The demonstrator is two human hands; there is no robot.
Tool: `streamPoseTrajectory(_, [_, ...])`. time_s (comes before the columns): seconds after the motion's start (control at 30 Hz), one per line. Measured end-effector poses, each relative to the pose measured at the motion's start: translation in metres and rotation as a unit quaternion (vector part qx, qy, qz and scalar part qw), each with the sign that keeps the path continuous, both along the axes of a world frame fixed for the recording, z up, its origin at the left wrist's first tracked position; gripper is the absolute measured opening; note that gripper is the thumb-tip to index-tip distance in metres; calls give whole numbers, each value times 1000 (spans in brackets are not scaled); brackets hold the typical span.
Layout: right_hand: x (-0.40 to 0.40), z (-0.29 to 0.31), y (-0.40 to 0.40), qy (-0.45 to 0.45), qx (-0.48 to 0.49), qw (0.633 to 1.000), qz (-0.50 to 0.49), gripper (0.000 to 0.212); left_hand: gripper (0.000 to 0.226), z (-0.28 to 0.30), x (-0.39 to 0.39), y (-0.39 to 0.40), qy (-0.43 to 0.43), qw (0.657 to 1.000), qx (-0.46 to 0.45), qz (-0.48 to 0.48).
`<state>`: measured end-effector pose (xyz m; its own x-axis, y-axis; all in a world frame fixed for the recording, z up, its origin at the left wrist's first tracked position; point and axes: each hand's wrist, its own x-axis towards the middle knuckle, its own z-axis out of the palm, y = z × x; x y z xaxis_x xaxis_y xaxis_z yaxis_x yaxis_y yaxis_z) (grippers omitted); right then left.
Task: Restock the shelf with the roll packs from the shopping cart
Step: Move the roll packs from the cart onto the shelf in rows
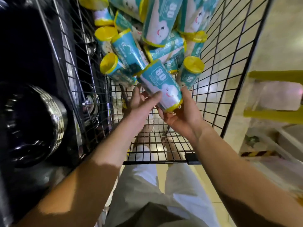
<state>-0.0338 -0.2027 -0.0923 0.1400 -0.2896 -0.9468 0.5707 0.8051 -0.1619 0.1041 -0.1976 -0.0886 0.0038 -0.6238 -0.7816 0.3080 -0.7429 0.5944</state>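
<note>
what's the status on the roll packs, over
Left hand and right hand both gripping one roll pack. Still inside cart. More packs piled behind.

The top edge cropped the uppermost roll packs [131, 4]. Print on them was unreadable, and the right-hand shelf [277, 95] was blurred.

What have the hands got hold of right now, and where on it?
One roll pack, held by both hands over the cart. The left hand wraps its side near the lower end; the right hand cups the yellow bottom end from below.
</note>
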Motion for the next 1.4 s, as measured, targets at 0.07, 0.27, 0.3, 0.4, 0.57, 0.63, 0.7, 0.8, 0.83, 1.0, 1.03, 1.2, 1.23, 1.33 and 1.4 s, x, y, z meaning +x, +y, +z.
streamPoseTrajectory(0.07, [6, -5, 10, -34, -1, 999, -13, 58, 67, 0, -13, 6, -40, 999, -9, -23])
streamPoseTrajectory(0.27, [-4, -10, 25, 28, -28, 991, 124, 41, 62, -23, -3, -12, -134, 990, 6, -34])
streamPoseTrajectory(0.3, [-7, -12, 24, 42, -30, 988, 144, 41, 59, -28, 0, -14, -129, 991, 6, -42])
streamPoseTrajectory(0.4, [-18, -29, 16, 154, -45, 979, 128, 44, 60, -42, 8, -20, -113, 992, 11, -52])
streamPoseTrajectory(0.57, [-34, -69, -11, 307, -92, 943, 93, 65, 78, -62, 18, -23, -82, 995, 19, -54])
streamPoseTrajectory(0.63, [-30, -86, -21, 328, -115, 932, 106, 73, 69, -66, 20, -22, -63, 996, 16, -60])
streamPoseTrajectory(0.7, [-22, -101, -25, 380, -130, 906, 130, 87, 68, -67, 21, -21, -55, 996, 12, -66])
streamPoseTrajectory(0.8, [-14, -117, -23, 494, -125, 841, 181, 103, 72, -69, 19, -21, -72, 994, -4, -81])
streamPoseTrajectory(0.83, [-11, -118, -26, 515, -114, 828, 191, 102, 72, -69, 20, -21, -78, 994, -9, -82])
streamPoseTrajectory(1.0, [-8, -128, -45, 565, -40, 794, 222, 90, 78, -71, 23, -19, -78, 994, -19, -80])
streamPoseTrajectory(1.03, [-6, -129, -46, 561, -38, 801, 203, 87, 77, -70, 26, -18, -75, 994, -21, -78])
streamPoseTrajectory(1.2, [-10, -114, -42, 487, -31, 860, 149, 71, 53, -57, 38, -8, -80, 993, -21, -84])
streamPoseTrajectory(1.23, [-11, -108, -39, 479, -38, 862, 162, 70, 48, -53, 40, -7, -81, 993, -22, -79])
streamPoseTrajectory(1.33, [-13, -76, -27, 445, -78, 871, 192, 69, 40, -36, 41, -8, -92, 994, -17, -63])
streamPoseTrajectory(1.4, [-14, -43, -20, 407, -111, 883, 206, 65, 41, -21, 43, -8, -95, 994, -16, -54])
